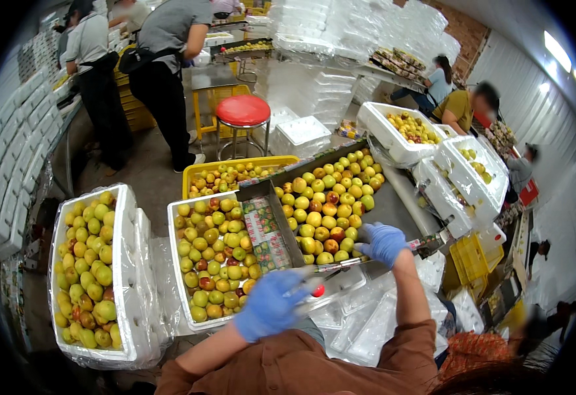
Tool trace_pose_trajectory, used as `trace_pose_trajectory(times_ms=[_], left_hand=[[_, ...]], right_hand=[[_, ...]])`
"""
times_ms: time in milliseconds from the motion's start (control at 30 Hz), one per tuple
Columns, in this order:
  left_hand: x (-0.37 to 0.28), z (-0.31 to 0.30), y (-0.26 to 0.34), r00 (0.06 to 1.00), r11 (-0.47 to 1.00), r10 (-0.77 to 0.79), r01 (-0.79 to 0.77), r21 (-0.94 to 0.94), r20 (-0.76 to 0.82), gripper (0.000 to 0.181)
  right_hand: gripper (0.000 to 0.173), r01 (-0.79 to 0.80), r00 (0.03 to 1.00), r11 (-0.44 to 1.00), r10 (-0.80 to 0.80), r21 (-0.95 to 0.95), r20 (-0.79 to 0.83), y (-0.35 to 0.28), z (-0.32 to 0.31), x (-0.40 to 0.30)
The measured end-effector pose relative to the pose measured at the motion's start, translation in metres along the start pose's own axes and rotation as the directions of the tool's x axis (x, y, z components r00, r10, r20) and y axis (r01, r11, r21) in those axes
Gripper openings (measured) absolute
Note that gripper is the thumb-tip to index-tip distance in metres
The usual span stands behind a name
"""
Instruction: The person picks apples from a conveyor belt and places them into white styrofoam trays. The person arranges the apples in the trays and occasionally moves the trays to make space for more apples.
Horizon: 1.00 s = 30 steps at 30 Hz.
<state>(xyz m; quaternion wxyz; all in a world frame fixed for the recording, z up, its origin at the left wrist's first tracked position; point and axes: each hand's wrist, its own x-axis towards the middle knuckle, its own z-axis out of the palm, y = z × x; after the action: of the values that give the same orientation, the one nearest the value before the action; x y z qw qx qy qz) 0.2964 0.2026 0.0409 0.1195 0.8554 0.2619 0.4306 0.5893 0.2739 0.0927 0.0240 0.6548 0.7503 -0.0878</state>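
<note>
My left hand, in a blue glove, is motion-blurred with its fingers apart above the near right corner of a white foam box. No held thing shows in it. Round yellow-green fruits with reddish patches, like jujubes, fill much of that box. My right hand, also blue-gloved, reaches over the near edge of a grey sorting tray. Its fingertips are beside the heap of similar fruits; whether they grip one is hidden. A red knob is just right of my left fingers.
At left stands a plastic-wrapped foam box of fruits. Behind the sorting tray is a yellow crate, then a red stool. More foam boxes flank the right side. Several people work around the room, two standing at upper left.
</note>
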Motion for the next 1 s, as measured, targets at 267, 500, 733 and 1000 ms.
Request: trace_pose_trajectory(times_ms=[267,500,733,1000], left_hand=[[-0.046,0.058,-0.006,0.998,0.986,-0.058,0.058,0.155,-0.002,0.041],[-0.155,0.084,-0.034,0.882,0.882,-0.469,0.47,-0.021,0.045,0.038],[-0.142,0.074,-0.03,0.935,0.93,-0.355,0.352,0.105,0.012,0.036],[-0.026,0.042,-0.003,0.932,0.946,-0.183,0.08,0.315,0.314,0.038]], right_hand=[[0.111,-0.094,0.89,0.965,-0.029,0.245,0.455,0.003,0.014,0.05],[0.126,0.171,0.962,0.985,-0.161,-0.027,0.219,-0.043,0.064,0.067],[0.103,0.153,0.958,0.984,-0.126,-0.088,0.258,-0.091,0.05,0.068],[0.096,0.207,0.946,0.976,-0.181,-0.07,0.269,-0.081,0.044,0.074]])
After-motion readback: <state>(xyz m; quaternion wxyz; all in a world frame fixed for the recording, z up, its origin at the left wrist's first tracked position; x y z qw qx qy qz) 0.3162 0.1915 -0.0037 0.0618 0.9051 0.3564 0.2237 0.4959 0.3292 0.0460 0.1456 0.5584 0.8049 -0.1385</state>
